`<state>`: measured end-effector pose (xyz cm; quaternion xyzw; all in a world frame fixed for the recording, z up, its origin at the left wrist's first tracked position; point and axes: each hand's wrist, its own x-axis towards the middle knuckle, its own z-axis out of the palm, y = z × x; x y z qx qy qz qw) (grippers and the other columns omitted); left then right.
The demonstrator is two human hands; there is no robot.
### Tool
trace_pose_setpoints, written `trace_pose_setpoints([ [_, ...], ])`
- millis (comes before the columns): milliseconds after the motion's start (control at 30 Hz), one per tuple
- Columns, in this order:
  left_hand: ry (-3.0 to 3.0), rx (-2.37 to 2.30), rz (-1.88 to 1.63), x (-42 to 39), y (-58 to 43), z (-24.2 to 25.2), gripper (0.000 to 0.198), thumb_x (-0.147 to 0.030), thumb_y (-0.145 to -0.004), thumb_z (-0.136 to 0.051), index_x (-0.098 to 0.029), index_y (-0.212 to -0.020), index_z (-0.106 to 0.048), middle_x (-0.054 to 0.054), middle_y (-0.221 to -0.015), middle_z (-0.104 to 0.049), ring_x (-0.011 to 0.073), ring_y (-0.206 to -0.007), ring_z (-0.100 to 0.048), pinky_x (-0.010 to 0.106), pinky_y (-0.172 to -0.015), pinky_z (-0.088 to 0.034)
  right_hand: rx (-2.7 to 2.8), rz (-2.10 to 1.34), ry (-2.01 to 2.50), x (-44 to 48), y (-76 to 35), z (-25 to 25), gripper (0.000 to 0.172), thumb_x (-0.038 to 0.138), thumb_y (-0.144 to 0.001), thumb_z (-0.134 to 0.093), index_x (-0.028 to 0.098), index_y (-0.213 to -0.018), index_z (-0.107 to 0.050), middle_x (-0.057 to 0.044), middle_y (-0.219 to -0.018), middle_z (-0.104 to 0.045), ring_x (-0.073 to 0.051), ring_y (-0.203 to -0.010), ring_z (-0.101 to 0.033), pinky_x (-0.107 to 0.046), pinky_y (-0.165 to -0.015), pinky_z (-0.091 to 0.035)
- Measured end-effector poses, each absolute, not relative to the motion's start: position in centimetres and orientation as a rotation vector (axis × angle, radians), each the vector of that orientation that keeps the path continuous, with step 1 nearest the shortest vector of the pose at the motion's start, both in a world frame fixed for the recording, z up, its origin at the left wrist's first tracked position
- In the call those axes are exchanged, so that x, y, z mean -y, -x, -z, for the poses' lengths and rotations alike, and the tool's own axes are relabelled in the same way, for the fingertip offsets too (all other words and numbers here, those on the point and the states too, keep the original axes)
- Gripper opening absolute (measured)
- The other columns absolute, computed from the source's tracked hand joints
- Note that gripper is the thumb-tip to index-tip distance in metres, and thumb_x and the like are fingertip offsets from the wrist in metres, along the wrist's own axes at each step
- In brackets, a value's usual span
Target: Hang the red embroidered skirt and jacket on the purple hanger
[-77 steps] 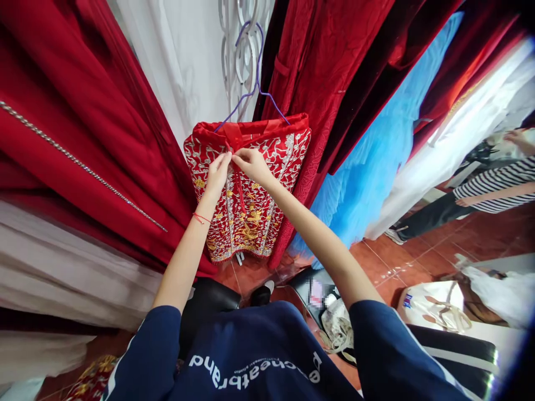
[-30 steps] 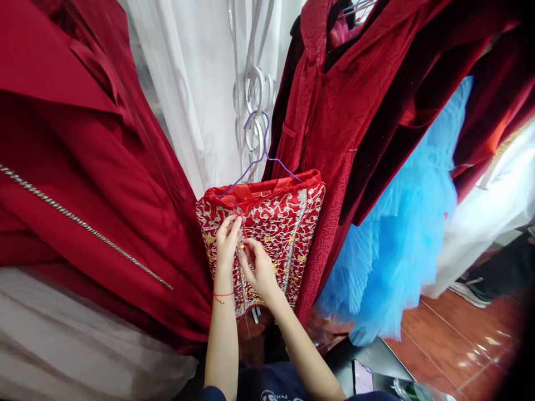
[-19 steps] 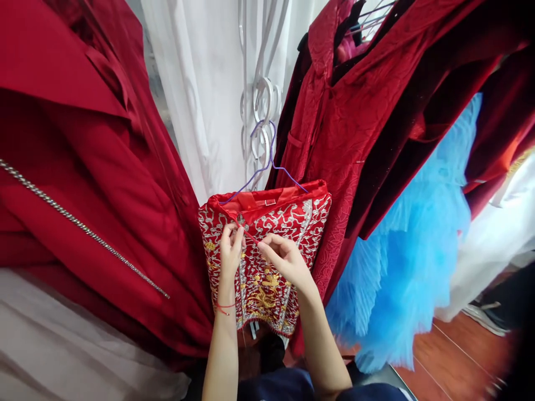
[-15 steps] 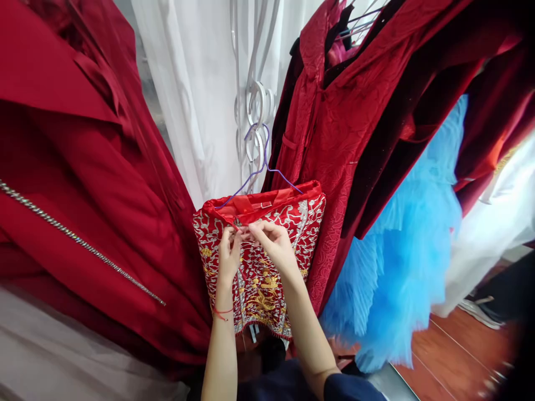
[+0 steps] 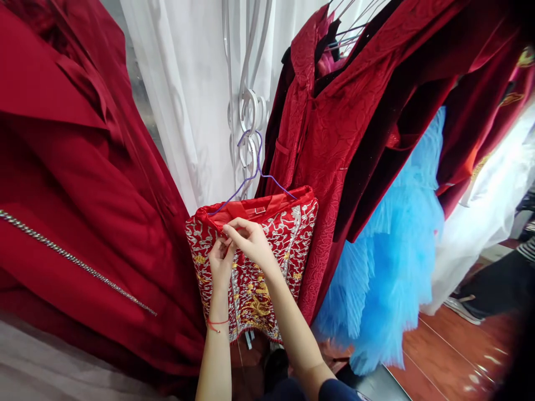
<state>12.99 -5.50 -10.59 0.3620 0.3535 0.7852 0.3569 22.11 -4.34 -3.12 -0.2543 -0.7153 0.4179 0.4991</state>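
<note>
A red garment [image 5: 259, 303] with silver and gold embroidery hangs from a purple wire hanger [image 5: 259, 167], its red satin lining and a small label showing at the top. At the left part of its upper edge, my left hand [image 5: 220, 259] has thumb and fingers closed in a pinch. My right hand [image 5: 248, 239] pinches close above it, fingertips at the garment's top edge. Whatever small part lies between the fingertips is hidden. Around my left wrist is a thin red string bracelet [image 5: 218, 324].
White curled metalwork [image 5: 249, 111] stands behind the hanger, before white drapery [image 5: 179, 100]. A large red dress [image 5: 83, 184] hangs at left. To the right hang a patterned red dress [image 5: 326, 145] and a blue tulle dress [image 5: 380, 273]. A person's dark-clad leg [image 5: 493, 284] shows at far right.
My right hand has shifted left and slightly up along the garment's top edge, now partly over the left hand's fingertips. The whole view has shifted slightly.
</note>
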Motion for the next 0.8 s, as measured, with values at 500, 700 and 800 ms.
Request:
trace_pose_setpoints([
  [500,-0.466,-0.977,-1.849,4.2,-14.1,11.1,0.032,-0.043,-0.062,-0.074,-0.017,-0.074,-0.061,-0.003,-0.065,-0.059,0.0069,-0.052,-0.050,0.019,-0.048,-0.036,1.887,-0.529,0.580,5.2,-25.1,2.4,0.031,0.033,-0.099,-0.043,0.019,-0.080,-0.063,-0.002,-0.075,-0.064,-0.014,-0.069,-0.059,-0.026,-0.069,-0.047],
  [700,-0.641,-0.910,-1.803,5.1,-14.9,10.9,0.039,-0.042,-0.069,-0.067,-0.018,-0.054,-0.040,-0.008,-0.050,-0.034,0.0033,-0.043,-0.026,0.018,-0.042,-0.021,1.645,-0.808,0.891,4.5,-24.6,9.5,0.033,0.044,-0.092,-0.054,0.020,-0.068,-0.053,0.004,-0.056,-0.049,-0.010,-0.049,-0.043,-0.022,-0.048,-0.034],
  [800,-0.676,-0.890,-1.784,5.6,-15.1,11.1,0.040,-0.040,-0.072,-0.062,-0.018,-0.052,-0.036,-0.008,-0.050,-0.029,0.0032,-0.042,-0.022,0.018,-0.041,-0.018,1.505,-1.058,0.694,4.3,-24.3,10.8,0.023,0.044,-0.088,-0.061,0.022,-0.088,-0.055,0.002,-0.073,-0.058,-0.011,-0.055,-0.053,-0.022,-0.049,-0.042],
])
